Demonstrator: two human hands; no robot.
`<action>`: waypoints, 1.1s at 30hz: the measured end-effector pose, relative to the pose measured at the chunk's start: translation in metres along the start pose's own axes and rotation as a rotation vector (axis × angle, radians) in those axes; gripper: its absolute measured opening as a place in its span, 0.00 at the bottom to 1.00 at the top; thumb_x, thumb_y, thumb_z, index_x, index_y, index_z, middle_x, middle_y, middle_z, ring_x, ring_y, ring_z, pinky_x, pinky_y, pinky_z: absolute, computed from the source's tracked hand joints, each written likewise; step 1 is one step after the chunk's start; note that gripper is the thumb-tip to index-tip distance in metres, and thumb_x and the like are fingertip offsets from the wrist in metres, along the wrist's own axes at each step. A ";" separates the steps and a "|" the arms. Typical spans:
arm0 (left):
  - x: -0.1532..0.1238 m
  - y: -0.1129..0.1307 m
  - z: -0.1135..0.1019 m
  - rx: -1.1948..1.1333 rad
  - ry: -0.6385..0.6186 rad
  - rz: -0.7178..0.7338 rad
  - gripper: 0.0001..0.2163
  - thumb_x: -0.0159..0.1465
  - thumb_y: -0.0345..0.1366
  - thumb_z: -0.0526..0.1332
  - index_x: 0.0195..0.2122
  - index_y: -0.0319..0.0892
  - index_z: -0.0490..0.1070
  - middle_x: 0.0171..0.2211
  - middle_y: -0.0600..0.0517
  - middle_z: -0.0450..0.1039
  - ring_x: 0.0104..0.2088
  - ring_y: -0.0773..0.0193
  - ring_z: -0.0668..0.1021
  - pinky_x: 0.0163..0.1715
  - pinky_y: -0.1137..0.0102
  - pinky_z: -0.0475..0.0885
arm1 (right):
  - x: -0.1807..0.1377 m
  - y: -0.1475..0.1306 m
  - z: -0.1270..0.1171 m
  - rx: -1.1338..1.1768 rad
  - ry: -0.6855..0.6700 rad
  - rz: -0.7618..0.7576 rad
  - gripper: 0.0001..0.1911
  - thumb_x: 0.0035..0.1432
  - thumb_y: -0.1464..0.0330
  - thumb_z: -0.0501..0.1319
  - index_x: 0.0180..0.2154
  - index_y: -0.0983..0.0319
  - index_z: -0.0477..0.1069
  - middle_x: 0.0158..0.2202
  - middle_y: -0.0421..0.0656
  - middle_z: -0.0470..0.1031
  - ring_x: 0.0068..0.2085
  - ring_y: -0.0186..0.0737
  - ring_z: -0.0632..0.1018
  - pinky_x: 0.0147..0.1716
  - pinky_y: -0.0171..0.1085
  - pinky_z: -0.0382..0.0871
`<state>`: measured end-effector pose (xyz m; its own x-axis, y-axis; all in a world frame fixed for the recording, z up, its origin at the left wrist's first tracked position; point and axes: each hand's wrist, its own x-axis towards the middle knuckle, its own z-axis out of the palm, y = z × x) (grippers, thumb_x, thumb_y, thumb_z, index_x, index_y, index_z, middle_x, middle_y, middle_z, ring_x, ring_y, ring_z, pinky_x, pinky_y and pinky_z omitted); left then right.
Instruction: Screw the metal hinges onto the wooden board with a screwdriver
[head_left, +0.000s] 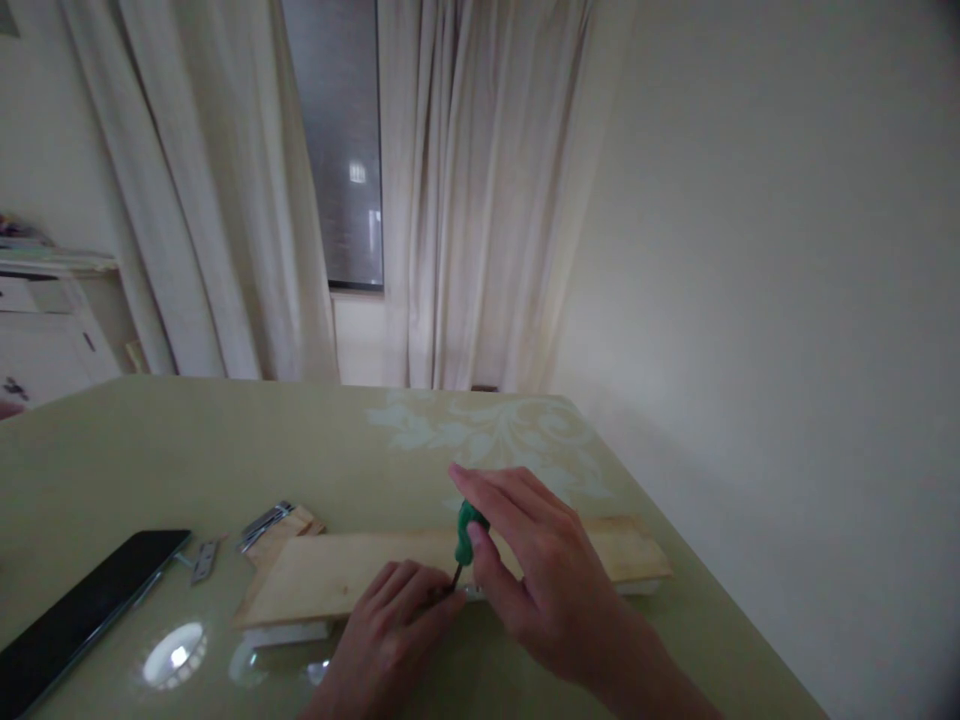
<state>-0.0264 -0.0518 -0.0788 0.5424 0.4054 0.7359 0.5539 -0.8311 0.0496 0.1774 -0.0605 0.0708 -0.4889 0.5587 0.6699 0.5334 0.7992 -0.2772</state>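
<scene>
A screwdriver (466,530) with a green handle stands nearly upright, its thin shaft pointing down at the near edge of a pale wooden board (337,575). My right hand (544,575) is around the handle, thumb against its side and fingers stretched over the top. Down by the tip, my left hand (394,625) has its fingers closed at the board's edge; what they pinch is hidden. A bit of shiny metal shows between the hands at that edge. White supports (289,633) hold the board up off the table.
Left of the board lie a metal plate with holes (204,562), several metal pieces (266,522) on small wood scraps (289,527), and a black flat device (90,610). The glossy green table (247,440) meets a wall on the right; curtains hang behind.
</scene>
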 end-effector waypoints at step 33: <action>0.002 0.000 -0.003 -0.001 0.027 0.005 0.16 0.80 0.37 0.51 0.49 0.43 0.80 0.39 0.47 0.78 0.37 0.60 0.76 0.37 0.67 0.73 | -0.003 0.000 0.011 -0.071 0.094 0.001 0.17 0.74 0.63 0.63 0.60 0.60 0.76 0.43 0.46 0.81 0.44 0.45 0.78 0.44 0.43 0.76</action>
<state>-0.0272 -0.0526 -0.0754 0.5277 0.3907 0.7542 0.5508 -0.8333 0.0463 0.1716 -0.0596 0.0609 -0.4234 0.5332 0.7325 0.5827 0.7793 -0.2304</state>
